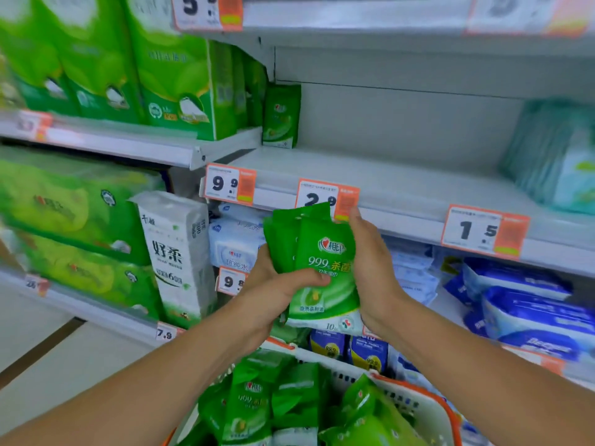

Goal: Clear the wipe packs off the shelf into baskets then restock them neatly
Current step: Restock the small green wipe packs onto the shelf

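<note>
While squaring up a bundle of green wipe packs (322,262) in front of the chest, standing close to the shelf (402,181). Gripping the bundle from the lower left with the left hand (277,284), thumb lying across the front pack. Pressing along its right edge with the right hand (373,272), palm flat and fingers stretched upward. Both grips closing on this same bundle, neither hand being free.

Most probably starting the restocking half of the task. Judging so from the shelf board lying almost bare, with only one green pack (280,117) standing upright at its back left corner, and from the basket (418,400) below being filled with many loose green packs (257,403). Admitting some doubt here, since motion blur is softening the picture, and that single pack could also be the last one waiting for removal.

Next, needing to lift the bundle over the front rail with its price tag (317,196) and set the packs upright just beside the standing one, faces forward and edges in line. Taking care with the soft, slippery film, as packs could be sliding out of the bundle.

Working in a shop aisle: pale teal packs (553,156) far right on the same board, green paper rolls (174,85) on the left, blue packs (531,304) on the lower shelf, light floor (48,333) at the left.
</note>
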